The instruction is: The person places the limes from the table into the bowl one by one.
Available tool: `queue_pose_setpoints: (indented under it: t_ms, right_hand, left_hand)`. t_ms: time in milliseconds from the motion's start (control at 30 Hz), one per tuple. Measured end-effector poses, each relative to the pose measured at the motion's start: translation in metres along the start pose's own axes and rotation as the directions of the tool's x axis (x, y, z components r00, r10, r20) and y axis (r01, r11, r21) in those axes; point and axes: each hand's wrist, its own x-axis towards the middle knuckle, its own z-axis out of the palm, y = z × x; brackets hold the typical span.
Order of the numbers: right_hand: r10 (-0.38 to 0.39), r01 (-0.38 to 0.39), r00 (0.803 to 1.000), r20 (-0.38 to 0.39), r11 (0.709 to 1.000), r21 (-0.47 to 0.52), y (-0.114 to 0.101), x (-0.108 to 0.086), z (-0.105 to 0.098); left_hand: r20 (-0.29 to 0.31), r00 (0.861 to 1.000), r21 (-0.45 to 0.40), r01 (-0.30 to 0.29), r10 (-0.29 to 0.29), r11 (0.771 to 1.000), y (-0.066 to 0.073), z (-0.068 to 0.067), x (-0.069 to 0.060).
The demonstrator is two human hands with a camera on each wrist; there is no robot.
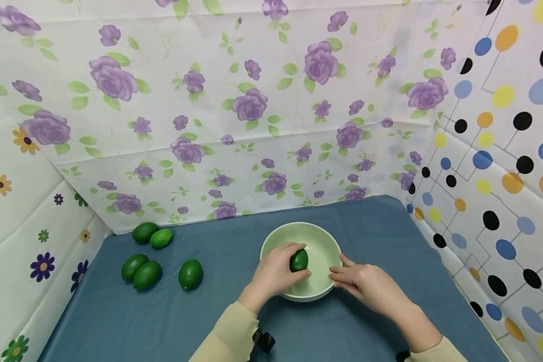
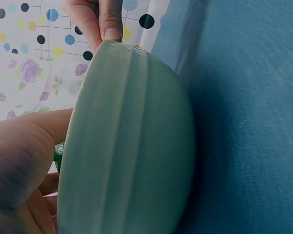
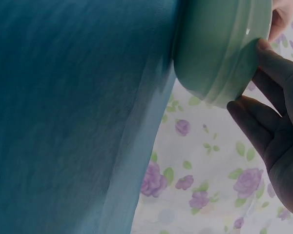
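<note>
A pale green bowl [image 1: 323, 241] stands upright on the blue cloth. Inside it, my left hand [image 1: 273, 269] grips a dark green oval fruit [image 1: 299, 260] between thumb and fingers. In the left wrist view the bowl's side [image 2: 132, 141] hides most of that fruit [image 2: 59, 155]. At the bowl's right rim, my right hand [image 1: 371, 284] holds the edge with its fingertips and thumb. The right wrist view shows these fingers [image 3: 254, 114] against the rim of the bowl [image 3: 217, 53].
On the left of the cloth lie several dark green oval fruits [image 1: 191, 274] and a smaller, brighter green one [image 1: 161, 238]. A flowered sheet [image 1: 249, 105] hangs behind the blue cloth [image 1: 226, 241], and a dotted sheet [image 1: 502, 201] borders its right.
</note>
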Motion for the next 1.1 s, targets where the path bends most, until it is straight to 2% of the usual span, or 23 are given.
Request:
queue_pose_setpoints:
  t_ms: [167,367,700,900,1100]
  right_hand:
    - [-0.028,0.028,0.999,-0.023,1.0,-0.014,-0.004,-0.001,0.003]
    - [-0.026,0.024,0.999,-0.041,0.998,-0.05,-0.007,0.0,0.004]
    - [-0.06,0.056,0.996,-0.065,0.996,-0.067,-0.008,-0.001,0.004]
    - [-0.081,0.076,0.994,-0.077,0.995,-0.063,-0.006,-0.001,0.005]
    - [-0.073,0.07,0.995,-0.073,0.997,-0.045,-0.004,-0.001,0.005]
  left_hand:
    - [0.033,0.999,0.013,0.025,-0.025,1.0,0.0,0.001,0.009]
    - [0.065,0.997,0.03,0.05,-0.052,0.998,-0.001,0.005,0.019]
    - [0.12,0.992,0.09,0.022,-0.033,0.996,0.008,0.012,0.029]
    - [0.141,0.989,0.069,0.025,-0.035,0.997,0.014,0.013,0.033]
    - [0.153,0.988,0.052,0.015,-0.023,0.999,0.014,0.018,0.038]
